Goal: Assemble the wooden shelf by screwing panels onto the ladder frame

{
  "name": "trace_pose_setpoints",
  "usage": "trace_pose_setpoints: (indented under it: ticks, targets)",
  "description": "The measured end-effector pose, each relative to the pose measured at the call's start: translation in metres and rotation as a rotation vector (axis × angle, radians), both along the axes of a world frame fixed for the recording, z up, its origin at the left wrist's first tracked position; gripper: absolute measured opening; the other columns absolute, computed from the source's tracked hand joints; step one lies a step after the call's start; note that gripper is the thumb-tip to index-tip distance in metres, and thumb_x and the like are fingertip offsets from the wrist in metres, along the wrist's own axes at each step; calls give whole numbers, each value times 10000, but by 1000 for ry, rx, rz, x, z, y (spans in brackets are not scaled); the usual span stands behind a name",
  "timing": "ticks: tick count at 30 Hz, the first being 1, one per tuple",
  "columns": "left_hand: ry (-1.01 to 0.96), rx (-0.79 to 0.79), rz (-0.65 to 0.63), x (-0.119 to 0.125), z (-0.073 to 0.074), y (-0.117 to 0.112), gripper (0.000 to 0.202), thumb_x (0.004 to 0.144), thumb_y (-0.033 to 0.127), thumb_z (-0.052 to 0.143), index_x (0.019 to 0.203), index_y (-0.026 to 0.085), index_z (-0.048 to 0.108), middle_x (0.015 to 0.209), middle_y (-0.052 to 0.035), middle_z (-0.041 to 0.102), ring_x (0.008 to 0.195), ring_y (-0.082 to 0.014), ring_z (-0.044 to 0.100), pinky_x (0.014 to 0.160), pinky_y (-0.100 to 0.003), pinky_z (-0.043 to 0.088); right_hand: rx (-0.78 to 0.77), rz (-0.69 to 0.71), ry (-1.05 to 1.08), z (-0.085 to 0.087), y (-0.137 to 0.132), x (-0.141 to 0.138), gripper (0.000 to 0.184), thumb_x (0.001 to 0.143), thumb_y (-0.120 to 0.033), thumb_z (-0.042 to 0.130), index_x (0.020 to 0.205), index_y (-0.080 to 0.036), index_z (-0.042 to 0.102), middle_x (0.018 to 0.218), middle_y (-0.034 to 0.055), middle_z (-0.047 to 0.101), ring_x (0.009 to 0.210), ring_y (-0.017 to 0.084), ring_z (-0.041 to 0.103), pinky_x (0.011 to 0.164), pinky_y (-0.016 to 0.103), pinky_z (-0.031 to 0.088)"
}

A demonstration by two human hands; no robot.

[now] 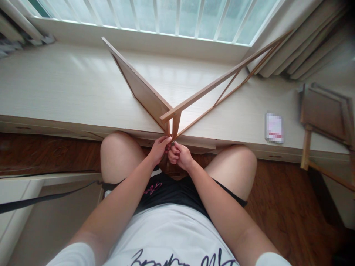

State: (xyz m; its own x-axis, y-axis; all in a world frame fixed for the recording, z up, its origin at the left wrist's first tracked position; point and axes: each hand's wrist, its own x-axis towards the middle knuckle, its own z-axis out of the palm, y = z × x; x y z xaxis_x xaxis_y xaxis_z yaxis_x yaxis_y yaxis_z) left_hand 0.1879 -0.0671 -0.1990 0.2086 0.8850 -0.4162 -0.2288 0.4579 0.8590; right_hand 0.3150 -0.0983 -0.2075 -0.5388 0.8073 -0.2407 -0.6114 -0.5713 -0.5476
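A wooden frame (230,75) and a framed wooden panel (141,87) stand on the pale ledge, meeting in a V at its near edge. Just below that corner, my left hand (160,149) is closed, its thumb and fingers pinching at the near end of the wood. Right beside it, my right hand (180,156) is curled in a pinch close to the same joint. What lies between the right fingers is too small and hidden to make out. The two hands almost touch, in front of the ledge and between my knees.
The ledge (69,85) runs under a barred window (166,18), with curtains (294,44) at the side. A blurred small pack (274,128) lies on the right. Beyond it is a wooden folding chair (324,111). A dark strap (50,197) crosses at left above the brown floor (277,199).
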Motion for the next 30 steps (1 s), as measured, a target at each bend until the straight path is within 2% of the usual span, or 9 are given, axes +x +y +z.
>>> trace_pose_setpoints:
  ticks: [4,7,13,21,30]
  targets:
    - [-32,19,17,0,1,0,275,735,398,679,746,148,562,602,38,497,520,-62,452,491,-185,335,-141,39,153,6,-1,0,457,946,-413,316,542,-217,227,416,-40,259,393,126,264,393,225,222]
    - [-32,43,20,1,2,0,261,739,388,677,738,147,575,609,31,513,528,-67,450,509,-196,342,-227,14,235,12,-3,1,465,944,-370,330,538,-213,164,412,-37,205,414,133,240,403,230,229]
    - [-51,48,21,2,4,-1,251,750,380,667,715,154,565,594,34,490,528,-66,430,508,-197,325,-307,-24,339,24,-4,3,462,941,-315,356,544,-205,145,438,-38,162,436,132,202,408,223,202]
    - [-15,66,32,1,0,0,265,733,392,677,720,149,572,595,39,477,531,-69,429,514,-199,331,-260,78,217,19,-3,0,509,941,-524,306,555,-204,226,466,-39,259,435,117,262,414,217,222]
    - [0,61,29,2,1,0,271,735,406,670,715,155,571,589,37,491,517,-72,438,508,-206,327,-227,9,137,13,-3,-3,558,934,-609,237,549,-205,255,455,-34,283,420,118,268,404,218,214]
